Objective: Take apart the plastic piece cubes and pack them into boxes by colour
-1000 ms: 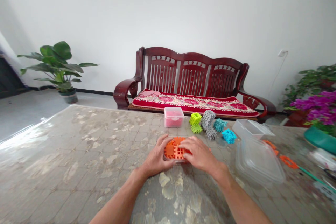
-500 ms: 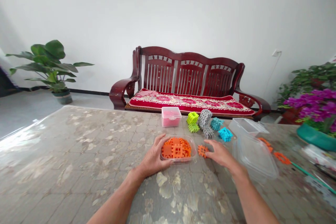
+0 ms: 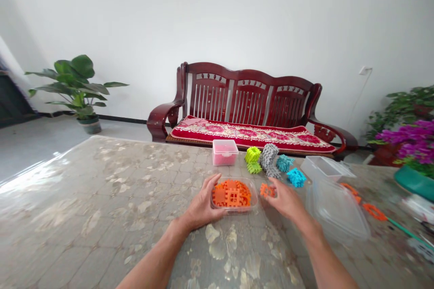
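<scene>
Low centre-frame, the right hand [image 3: 286, 199] pinches a toothed orange plastic piece [image 3: 266, 190] (likely light, stiff, best edge-held); the left hand [image 3: 202, 202], a clear plastic tub [image 3: 255, 195].

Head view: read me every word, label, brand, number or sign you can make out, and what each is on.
No readable text anywhere in view.
Clear tub, orange pieces and pink-filled box: no lettering I can make out.
White item at the right edge: too blurred to tell whether it carries print.
</scene>
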`<act>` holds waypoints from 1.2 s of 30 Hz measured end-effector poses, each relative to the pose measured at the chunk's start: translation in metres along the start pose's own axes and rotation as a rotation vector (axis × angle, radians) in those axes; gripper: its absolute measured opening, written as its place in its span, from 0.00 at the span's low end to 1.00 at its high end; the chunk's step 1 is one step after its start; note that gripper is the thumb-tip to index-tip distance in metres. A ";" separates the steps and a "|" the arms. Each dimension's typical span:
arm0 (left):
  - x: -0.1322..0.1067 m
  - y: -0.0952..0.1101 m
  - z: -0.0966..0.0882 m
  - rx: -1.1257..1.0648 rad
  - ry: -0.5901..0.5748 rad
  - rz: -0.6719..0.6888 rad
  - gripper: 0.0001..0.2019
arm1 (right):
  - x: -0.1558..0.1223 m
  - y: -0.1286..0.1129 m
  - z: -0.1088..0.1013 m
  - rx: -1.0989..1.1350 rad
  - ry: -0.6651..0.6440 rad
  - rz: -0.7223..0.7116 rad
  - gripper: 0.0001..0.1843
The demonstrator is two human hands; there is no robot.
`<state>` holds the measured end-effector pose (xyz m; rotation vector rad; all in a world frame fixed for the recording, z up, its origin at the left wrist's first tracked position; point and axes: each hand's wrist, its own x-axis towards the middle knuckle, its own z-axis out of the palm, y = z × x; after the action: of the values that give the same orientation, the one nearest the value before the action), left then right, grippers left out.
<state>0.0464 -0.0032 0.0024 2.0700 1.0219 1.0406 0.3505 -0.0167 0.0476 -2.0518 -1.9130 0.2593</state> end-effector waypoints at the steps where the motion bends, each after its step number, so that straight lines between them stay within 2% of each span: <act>1: 0.000 0.000 0.000 -0.004 0.002 -0.004 0.49 | 0.000 -0.006 -0.003 0.026 0.030 -0.015 0.32; 4: 0.000 0.001 0.001 -0.021 0.006 -0.011 0.50 | -0.001 -0.037 -0.014 0.085 0.088 -0.137 0.32; 7: 0.000 0.001 0.001 -0.046 0.018 -0.019 0.51 | -0.004 -0.077 -0.020 0.106 0.082 -0.270 0.33; 10: -0.001 -0.001 0.002 -0.081 0.022 -0.021 0.52 | -0.003 -0.113 -0.015 0.070 0.051 -0.392 0.32; 13: -0.001 -0.005 0.003 -0.097 0.021 -0.016 0.55 | 0.001 -0.132 -0.004 0.020 0.002 -0.480 0.24; 16: -0.002 -0.008 0.004 -0.071 0.033 -0.008 0.55 | 0.004 -0.136 0.008 0.025 -0.037 -0.507 0.13; 19: -0.001 -0.009 0.004 -0.068 0.030 -0.010 0.55 | 0.004 -0.135 0.017 0.112 -0.019 -0.495 0.09; 24: -0.001 -0.007 0.004 -0.053 0.027 -0.028 0.53 | 0.003 -0.134 0.027 0.205 0.015 -0.477 0.07; 29: -0.001 -0.006 0.004 -0.039 0.037 -0.010 0.53 | -0.002 -0.127 0.027 0.276 0.062 -0.461 0.07; 32: 0.000 -0.004 0.003 -0.014 0.058 0.010 0.52 | -0.007 -0.122 0.025 0.262 0.111 -0.467 0.09; 36: 0.000 -0.001 0.002 0.022 0.070 0.044 0.46 | -0.011 -0.119 0.025 0.219 0.091 -0.468 0.13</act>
<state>0.0481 -0.0027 0.0006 2.0951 1.0307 1.1360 0.2294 -0.0191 0.0651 -1.4066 -2.1301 0.2420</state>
